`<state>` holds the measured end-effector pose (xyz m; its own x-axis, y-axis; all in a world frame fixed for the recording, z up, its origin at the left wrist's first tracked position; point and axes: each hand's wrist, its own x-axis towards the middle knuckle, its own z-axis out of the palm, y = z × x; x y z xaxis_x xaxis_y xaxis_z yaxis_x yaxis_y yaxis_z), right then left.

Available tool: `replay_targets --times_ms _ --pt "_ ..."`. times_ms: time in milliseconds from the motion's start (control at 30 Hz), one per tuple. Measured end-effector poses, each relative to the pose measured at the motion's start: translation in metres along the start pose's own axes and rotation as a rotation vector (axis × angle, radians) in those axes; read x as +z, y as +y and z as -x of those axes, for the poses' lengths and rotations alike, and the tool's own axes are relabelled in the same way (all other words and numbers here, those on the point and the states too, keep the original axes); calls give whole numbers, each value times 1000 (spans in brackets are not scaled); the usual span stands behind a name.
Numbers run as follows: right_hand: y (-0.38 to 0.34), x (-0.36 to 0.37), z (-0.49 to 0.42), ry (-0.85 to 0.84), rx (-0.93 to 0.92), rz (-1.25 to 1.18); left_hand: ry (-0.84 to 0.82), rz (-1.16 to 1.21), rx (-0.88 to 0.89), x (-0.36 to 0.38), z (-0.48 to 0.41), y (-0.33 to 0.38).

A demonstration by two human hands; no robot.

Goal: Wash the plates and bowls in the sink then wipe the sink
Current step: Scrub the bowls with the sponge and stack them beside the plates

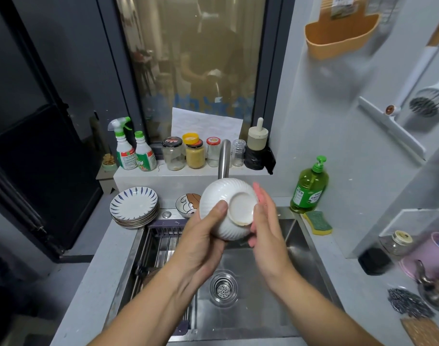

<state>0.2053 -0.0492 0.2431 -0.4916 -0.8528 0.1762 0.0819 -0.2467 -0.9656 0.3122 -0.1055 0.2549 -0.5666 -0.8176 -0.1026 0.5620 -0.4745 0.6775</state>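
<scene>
White ribbed bowl [222,193]: was held bottom-up over the steel sink [303,258], foot ring facing the camera, just in front of the tap [224,158].

Left hand [201,245]: gripped the bowl from the lower left; thumb lay across the ribbed wall beside the foot ring, other fingers curled out of sight under the bowl.

Right hand [266,223]: fingers were straight and close together, pressed flat against the right side of the bowl's foot, clasping nothing.

Drain strainer [223,288]: sat in the sink floor, below the bowl and between the forearms.

Stack of plates [135,208]: blue-streaked, stood on the counter at the sink's back left corner.

Patterned bowl [186,204]: stood beside the stack, partly hidden behind the white bowl.

Green soap bottle [309,188] and sponge [317,222]: stood at the back right of the sink, touching or nearly so.
</scene>
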Motion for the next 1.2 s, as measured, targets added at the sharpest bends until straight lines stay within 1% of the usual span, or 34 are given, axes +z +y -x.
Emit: replay_targets --times_ms 33,100,233,300,367,400,467,500,567,633,667,767,867,933,1000,1067,1200 --pt "-1 0 -2 15 -18 -18 -2 17 -23 1 2 -5" --pt "-6 -5 -10 -2 -72 46 -25 -16 -82 0 6 -12" --pt "-16 -29 -28 -197 -100 265 -103 -146 -169 -12 5 -3" --pt "-24 -41 -33 -339 -56 379 -103 -261 -204 -18 0 10" --pt "-32 -46 -37 -477 21 428 -64 -449 -243 -19 -5 20" --pt "-35 -47 -39 -520 39 466 -74 -530 -267 -19 -8 22" --pt "-39 -47 -42 -545 40 550 -127 -616 -313 -15 -12 23" --pt "-39 -46 -42 -542 35 549 -140 -628 -328 -12 -12 23" --pt "-34 -43 -39 -503 57 445 -93 -608 -325 -13 -15 19" --pt "-23 -39 -30 -424 61 331 -21 -553 -323 -16 -15 10" --pt "-15 -36 -25 -360 37 314 11 -517 -318 -18 -14 6" --pt "1 -26 -4 -168 -80 308 128 -377 -283 -20 -16 -1" --pt "17 -14 18 -77 -184 374 168 -136 -253 -15 -15 -5" --pt "17 -10 19 -32 -242 377 159 -37 -259 -7 -9 -11" --pt "5 -11 5 -4 -169 234 159 -22 -264 -4 -3 -19" --pt "-4 -20 -12 -26 -74 187 157 -64 -278 -2 1 -23" --pt "-10 -40 -34 -150 -33 466 136 -260 -331 -4 5 -16"
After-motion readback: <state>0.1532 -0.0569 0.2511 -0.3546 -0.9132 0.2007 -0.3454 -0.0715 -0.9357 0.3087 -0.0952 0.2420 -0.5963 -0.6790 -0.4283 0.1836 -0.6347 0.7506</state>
